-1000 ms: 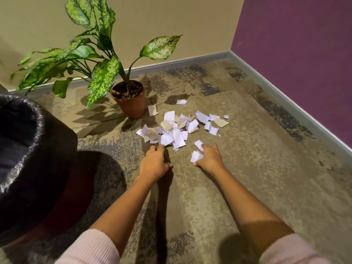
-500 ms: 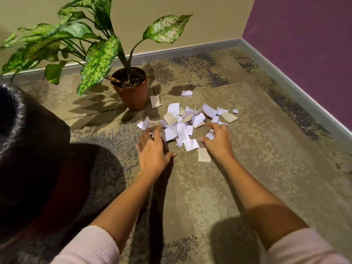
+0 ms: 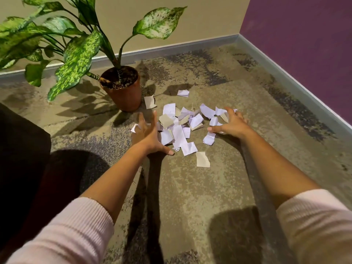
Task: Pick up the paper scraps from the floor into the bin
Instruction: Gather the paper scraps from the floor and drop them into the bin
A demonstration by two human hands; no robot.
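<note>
A pile of white and tan paper scraps [image 3: 181, 126] lies on the carpet in front of a potted plant. My left hand [image 3: 147, 135] rests at the pile's left edge, fingers spread, holding nothing. My right hand [image 3: 231, 123] is at the pile's right edge, fingers spread over a few scraps. A single tan scrap [image 3: 202, 159] lies nearest me, apart from the pile. One white scrap [image 3: 183, 93] sits alone farther back. The dark bin [image 3: 21, 149] fills the left edge; its opening is out of view.
A terracotta pot [image 3: 123, 94] with a large green speckled plant [image 3: 76, 54] stands just left of the scraps, leaves overhanging the floor. A beige wall runs behind, a purple wall [image 3: 304, 44] on the right, with grey skirting. Patterned carpet spreads toward me.
Both hands have moved forward and apart to either side of the pile, fingers now spread. The view has shifted closer, and the bin's rim has left the frame.
</note>
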